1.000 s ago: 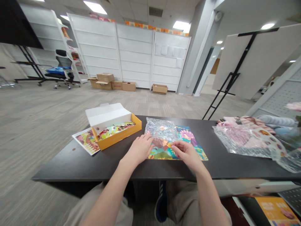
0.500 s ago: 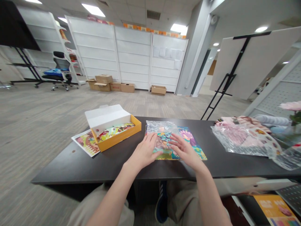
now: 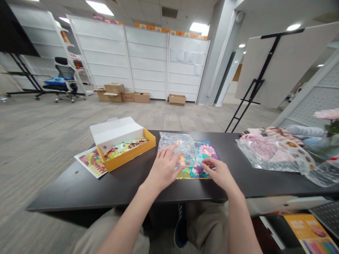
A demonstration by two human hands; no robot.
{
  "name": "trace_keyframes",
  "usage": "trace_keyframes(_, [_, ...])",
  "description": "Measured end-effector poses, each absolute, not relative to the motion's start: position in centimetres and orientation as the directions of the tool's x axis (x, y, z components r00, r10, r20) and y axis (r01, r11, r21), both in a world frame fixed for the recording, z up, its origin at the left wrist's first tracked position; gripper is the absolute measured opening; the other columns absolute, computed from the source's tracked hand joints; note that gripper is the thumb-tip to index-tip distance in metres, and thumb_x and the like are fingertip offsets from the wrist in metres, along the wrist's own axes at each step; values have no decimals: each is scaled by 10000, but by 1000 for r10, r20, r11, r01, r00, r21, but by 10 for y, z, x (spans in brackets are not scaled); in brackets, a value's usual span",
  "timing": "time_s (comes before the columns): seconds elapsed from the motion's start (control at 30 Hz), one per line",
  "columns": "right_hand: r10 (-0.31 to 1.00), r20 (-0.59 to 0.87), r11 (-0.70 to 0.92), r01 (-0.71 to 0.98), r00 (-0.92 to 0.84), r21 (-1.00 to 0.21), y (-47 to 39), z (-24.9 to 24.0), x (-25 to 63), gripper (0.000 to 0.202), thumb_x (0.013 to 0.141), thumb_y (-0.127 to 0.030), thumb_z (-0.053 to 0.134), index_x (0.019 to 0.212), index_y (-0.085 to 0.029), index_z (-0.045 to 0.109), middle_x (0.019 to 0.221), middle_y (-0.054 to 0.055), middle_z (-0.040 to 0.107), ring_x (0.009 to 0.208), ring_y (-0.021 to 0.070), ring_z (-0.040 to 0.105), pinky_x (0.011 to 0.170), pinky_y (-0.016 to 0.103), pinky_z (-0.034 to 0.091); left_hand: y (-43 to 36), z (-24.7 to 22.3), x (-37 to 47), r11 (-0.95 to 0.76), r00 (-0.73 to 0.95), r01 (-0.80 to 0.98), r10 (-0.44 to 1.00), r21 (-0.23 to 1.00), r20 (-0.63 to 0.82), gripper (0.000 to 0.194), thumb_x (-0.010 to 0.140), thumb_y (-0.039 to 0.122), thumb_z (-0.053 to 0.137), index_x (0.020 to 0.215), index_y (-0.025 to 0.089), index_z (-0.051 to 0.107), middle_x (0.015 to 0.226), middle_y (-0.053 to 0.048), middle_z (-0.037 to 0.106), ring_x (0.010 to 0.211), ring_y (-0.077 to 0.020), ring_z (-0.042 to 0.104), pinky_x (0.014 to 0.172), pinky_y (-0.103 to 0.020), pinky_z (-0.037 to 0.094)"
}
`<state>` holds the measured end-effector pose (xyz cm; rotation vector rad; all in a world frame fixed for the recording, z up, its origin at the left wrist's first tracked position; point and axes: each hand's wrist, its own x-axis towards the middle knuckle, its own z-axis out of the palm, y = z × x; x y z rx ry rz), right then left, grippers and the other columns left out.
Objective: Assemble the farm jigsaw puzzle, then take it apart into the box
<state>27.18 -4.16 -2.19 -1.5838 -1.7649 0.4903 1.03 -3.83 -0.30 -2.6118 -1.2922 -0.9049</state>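
Observation:
A colourful picture sheet lies on the dark table, its left part under a crinkled clear plastic bag. My left hand is over the bag's left side with its fingers spread. At the sheet's right side is my right hand, its fingers curled and drawn together near the edge; whether they pinch anything is too small to make out. To the left stands an open yellow box with a white lid and bright printed pieces inside. Partly beneath that box lies a printed card.
On the right of the table are a plastic bag with pink cloth, rolled towels and a pink flower. Below the table's right side is an orange box. Cardboard boxes stand by the far shelves.
My right hand has moved right, off the bag to the sheet's right side, and its fingers have curled in. The sheet's right side sits further left. The view has shifted slightly.

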Motion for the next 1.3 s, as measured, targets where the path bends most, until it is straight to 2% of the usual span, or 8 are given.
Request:
trace_keyframes(0.07, [970,243,181,710,-15,-681,-42,-22,273,233,807,-410,611,851,-203,710,759,55,739,684,219,686,667,335,526,-42,-4,24,-745,594,645,628,168,502,259,961,355,575,1177,218,613,1271,-103,614,1203,-256,556,1057,-430,445])
trace_keyframes(0.13, [972,235,185,702,-26,-688,-43,-21,275,211,809,-395,608,831,-209,705,744,50,737,679,217,686,662,329,525,-43,-9,36,-796,681,586,586,152,439,191,958,349,586,1083,217,644,1144,-78,659,1116,-238,593,1030,-417,466])
trace_keyframes(0.23, [975,221,187,675,-37,-713,-46,-18,276,197,814,-390,609,822,-215,698,739,41,738,688,215,694,667,322,532,-41,-16,50,-794,708,594,593,131,385,171,952,342,599,1050,212,651,1090,-73,666,1085,-237,605,1043,-433,455])
trace_keyframes(0.37, [975,219,184,661,-31,-728,-50,-15,276,218,830,-407,608,840,-211,701,769,45,747,717,217,703,694,325,536,-36,-15,58,-767,705,632,629,114,327,185,948,361,602,1008,194,655,1023,-76,675,1012,-244,629,927,-397,509])
trace_keyframes(0.57, [982,185,154,676,-26,-720,-56,-14,284,218,836,-399,622,849,-200,712,801,62,756,724,225,700,688,333,528,-33,-12,61,-775,731,625,623,92,280,247,923,413,646,997,178,661,1009,-74,691,1006,-254,641,914,-382,509])
trace_keyframes(0.83, [986,143,160,674,-81,-721,-64,-10,286,201,865,-383,617,841,-205,706,760,40,736,709,203,682,666,305,508,-40,-10,68,-776,753,630,606,-17,257,164,954,320,606,951,158,632,979,-91,693,989,-269,640,881,-394,516])
trace_keyframes(1.07, [985,144,169,668,-93,-724,-66,-8,285,213,883,-385,603,872,-198,704,792,39,739,729,196,680,674,293,507,-43,-18,70,-772,756,630,587,-81,292,189,951,301,614,1060,146,601,992,-90,677,958,-272,646,821,-392,535])
trace_keyframes(1.3, [983,152,179,674,-100,-717,-67,-10,287,236,899,-391,582,912,-193,709,822,43,734,738,190,666,674,292,496,-42,-25,68,-745,706,668,632,-3,320,186,993,299,541,1122,168,571,1008,-67,670,965,-246,649,837,-380,547])
